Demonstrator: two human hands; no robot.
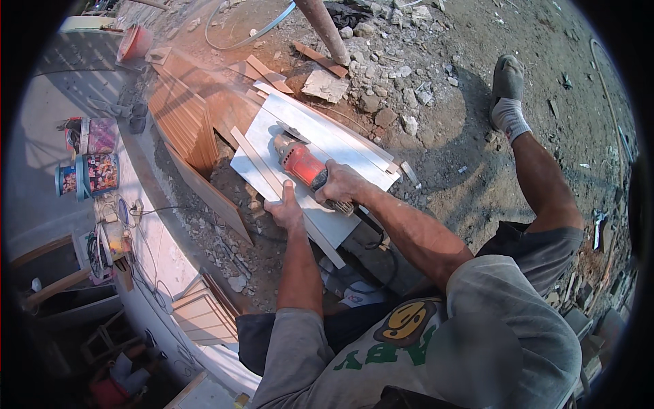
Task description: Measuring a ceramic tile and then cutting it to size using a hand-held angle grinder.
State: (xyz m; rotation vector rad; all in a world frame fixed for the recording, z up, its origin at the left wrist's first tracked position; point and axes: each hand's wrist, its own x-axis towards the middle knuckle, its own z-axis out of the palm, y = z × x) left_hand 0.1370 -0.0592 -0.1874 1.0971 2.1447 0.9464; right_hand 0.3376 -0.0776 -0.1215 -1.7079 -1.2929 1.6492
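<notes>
My right hand (339, 183) is wrapped round the rear of a red angle grinder (302, 164). The grinder's dusty front end and disc lie over the far part of a white tile (268, 134). Close by on the left, my left hand (286, 208) grips the edge of a long narrow tile strip (255, 161), thumb extended over it and fingers partly hidden beneath. That strip lies lengthwise across the white tile, to the left of the grinder. Whether the disc touches the tile cannot be made out.
A stack of brown tiles (182, 121) leans at left, with more tiles (204, 315) nearer me. Printed buckets (99, 175) and cables stand on a pale ledge. Rubble (385, 102) and a pole (323, 31) are beyond; my shod foot (507, 82) rests on dirt at right.
</notes>
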